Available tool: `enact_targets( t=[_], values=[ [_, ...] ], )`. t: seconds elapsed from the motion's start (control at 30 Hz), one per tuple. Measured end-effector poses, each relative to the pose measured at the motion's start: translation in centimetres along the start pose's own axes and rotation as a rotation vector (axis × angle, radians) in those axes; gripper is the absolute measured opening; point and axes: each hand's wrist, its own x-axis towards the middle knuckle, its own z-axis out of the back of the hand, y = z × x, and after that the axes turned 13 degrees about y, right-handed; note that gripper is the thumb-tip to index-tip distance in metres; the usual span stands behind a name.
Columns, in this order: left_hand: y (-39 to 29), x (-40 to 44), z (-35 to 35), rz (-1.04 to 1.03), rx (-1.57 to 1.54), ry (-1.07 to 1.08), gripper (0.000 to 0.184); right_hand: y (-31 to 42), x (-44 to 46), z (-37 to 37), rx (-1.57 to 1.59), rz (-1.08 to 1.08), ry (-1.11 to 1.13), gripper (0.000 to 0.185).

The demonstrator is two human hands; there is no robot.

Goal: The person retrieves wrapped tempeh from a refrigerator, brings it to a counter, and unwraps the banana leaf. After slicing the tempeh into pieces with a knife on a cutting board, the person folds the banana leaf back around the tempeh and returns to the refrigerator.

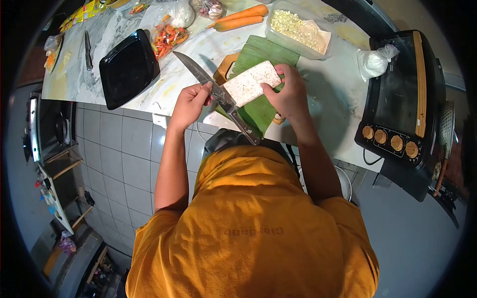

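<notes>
A large knife [232, 110] slants across the front of the work area, its blade tip pointing up-left and its dark handle towards my body. My left hand [191, 103] grips it by the blade, thumb on the flat side. Against the blade's edge side, touching or nearly so, lies a white speckled block that looks like tempeh [252, 83]. Fingers and thumb of my right hand [288, 94] close around the block's right end. Under the block is a green banana leaf [263, 52], spread over a wooden board [226, 65] that is mostly hidden.
A black tray [130, 69] and a smaller knife [88, 52] lie left. Behind are bagged chilies [168, 39], carrots [241, 19] and a plastic container [297, 47] of pale chopped pieces. Rightward stand a toaster oven [397, 94] and a bag of white powder [376, 62].
</notes>
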Motion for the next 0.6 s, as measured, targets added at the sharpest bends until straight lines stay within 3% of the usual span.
enact_targets(
  t=[0.6],
  values=[
    [-0.52,-0.48,-0.35,0.028,-0.033,-0.038,0.044,0.80,0.49,0.57,-0.120,-0.053,0.037,0.056]
  ],
)
